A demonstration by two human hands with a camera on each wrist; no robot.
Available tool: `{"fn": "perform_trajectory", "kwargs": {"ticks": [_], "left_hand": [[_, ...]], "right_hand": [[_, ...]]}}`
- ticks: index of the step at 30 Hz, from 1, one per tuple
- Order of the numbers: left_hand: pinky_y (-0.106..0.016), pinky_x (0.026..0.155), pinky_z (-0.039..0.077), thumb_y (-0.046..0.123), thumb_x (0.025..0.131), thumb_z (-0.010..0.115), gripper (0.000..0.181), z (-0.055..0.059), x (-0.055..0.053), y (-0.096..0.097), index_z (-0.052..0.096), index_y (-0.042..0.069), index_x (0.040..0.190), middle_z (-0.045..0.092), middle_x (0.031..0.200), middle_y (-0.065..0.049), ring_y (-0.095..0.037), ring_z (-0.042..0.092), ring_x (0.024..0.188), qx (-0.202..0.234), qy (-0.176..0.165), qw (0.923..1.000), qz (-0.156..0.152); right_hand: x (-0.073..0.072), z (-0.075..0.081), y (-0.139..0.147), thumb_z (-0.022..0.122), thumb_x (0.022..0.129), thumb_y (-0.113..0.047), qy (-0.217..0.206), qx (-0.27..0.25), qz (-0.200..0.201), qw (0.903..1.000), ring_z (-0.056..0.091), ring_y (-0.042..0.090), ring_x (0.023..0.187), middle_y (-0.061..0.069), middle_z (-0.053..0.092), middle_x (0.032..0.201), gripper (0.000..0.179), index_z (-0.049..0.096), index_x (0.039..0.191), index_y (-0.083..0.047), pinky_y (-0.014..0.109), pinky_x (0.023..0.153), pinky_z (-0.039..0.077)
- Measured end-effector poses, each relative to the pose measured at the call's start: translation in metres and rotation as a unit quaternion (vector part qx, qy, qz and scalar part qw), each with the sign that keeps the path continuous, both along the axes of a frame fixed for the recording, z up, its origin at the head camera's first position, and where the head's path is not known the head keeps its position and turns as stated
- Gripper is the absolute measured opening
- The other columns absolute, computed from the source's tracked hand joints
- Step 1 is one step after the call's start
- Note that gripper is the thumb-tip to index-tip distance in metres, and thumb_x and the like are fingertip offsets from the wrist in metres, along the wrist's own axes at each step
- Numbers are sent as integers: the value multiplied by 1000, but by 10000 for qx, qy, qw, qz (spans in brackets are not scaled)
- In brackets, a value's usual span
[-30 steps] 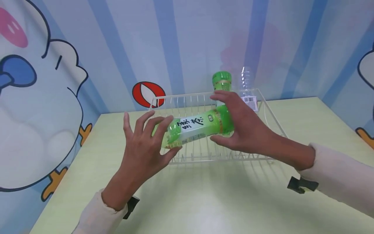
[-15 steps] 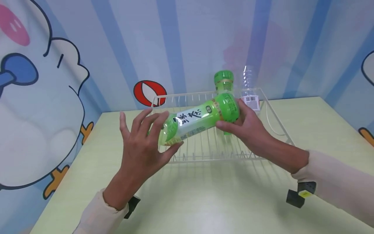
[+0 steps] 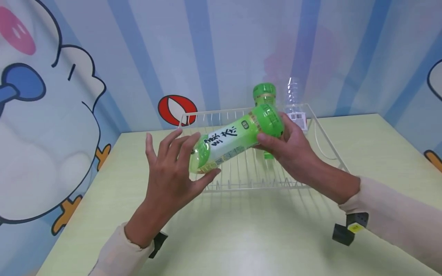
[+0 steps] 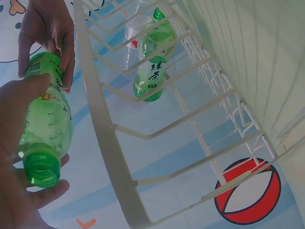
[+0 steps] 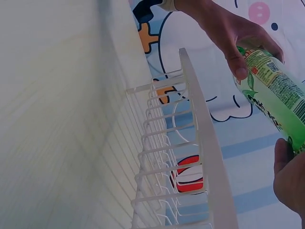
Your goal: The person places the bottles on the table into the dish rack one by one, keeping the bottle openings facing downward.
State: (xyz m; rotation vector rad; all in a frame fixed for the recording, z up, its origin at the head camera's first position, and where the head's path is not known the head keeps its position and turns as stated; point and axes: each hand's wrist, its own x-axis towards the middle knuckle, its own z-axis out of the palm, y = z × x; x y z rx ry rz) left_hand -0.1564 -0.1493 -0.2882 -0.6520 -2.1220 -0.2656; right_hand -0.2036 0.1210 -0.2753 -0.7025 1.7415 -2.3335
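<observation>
A green tea bottle (image 3: 226,141) with a green and white label is held aslant over a white wire rack (image 3: 255,188). My left hand (image 3: 169,172) pinches its lower neck end between thumb and fingers. Around the higher base end, my right hand (image 3: 295,151) grips the bottle. In the left wrist view the bottle's green neck (image 4: 42,167) points toward the camera. A second green tea bottle (image 3: 264,94) stands base up in the rack behind, partly hidden by the held one. Beside it is a clear ridged bottle (image 3: 292,92) with a white label.
The rack rests on a pale green table (image 3: 221,237) near its back. Behind rises a blue striped wall (image 3: 228,50) printed with cartoon figures and a red and white ball (image 3: 177,110). The rack's white side rail (image 5: 209,138) runs close by the right wrist camera.
My right hand has shifted its hold to the bottle's base end. That end has risen, so the bottle slants more steeply. The left hand has hardly moved.
</observation>
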Motion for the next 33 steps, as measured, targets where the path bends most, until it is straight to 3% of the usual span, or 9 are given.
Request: {"fn": "perform_trajectory", "kwargs": {"ticks": [6,11,22,26,33], "left_hand": [[-78,106,14,45,65,91,89,-1,2,-2,51,6,134,64,117,-18,-39,49,129,-54,-103,9999,92],[-79,105,14,48,67,89,91,-6,4,-7,49,8,138,63,119,-18,-39,48,129,-169,-377,9987,312],[-81,103,13,60,76,73,87,-29,8,-33,48,11,144,59,124,-19,-42,41,133,-388,-1166,9876,982],[-82,102,13,63,77,69,86,-36,10,-45,50,13,143,56,131,-20,-45,36,136,-444,-1454,9805,1243],[-82,102,13,67,79,64,88,-42,15,-63,47,11,146,44,142,-25,-51,25,140,-614,-2190,9593,1675]], "right_hand": [[-2,5,1,70,94,-13,-7,-451,35,9990,57,28,122,14,51,134,62,35,145,-12,39,101,48],[-4,10,3,65,94,-8,39,-673,-51,9977,59,26,117,13,53,130,55,37,141,-12,37,99,50],[-12,19,10,61,97,-4,266,-911,-83,9955,57,29,119,15,49,133,52,37,141,-15,35,97,51],[-14,23,12,59,97,-3,326,-876,-91,9956,54,29,121,14,47,134,52,36,142,-16,35,97,51],[-17,27,15,59,97,1,317,-887,-178,9954,54,28,118,15,46,134,54,38,143,-16,32,91,54]]}}
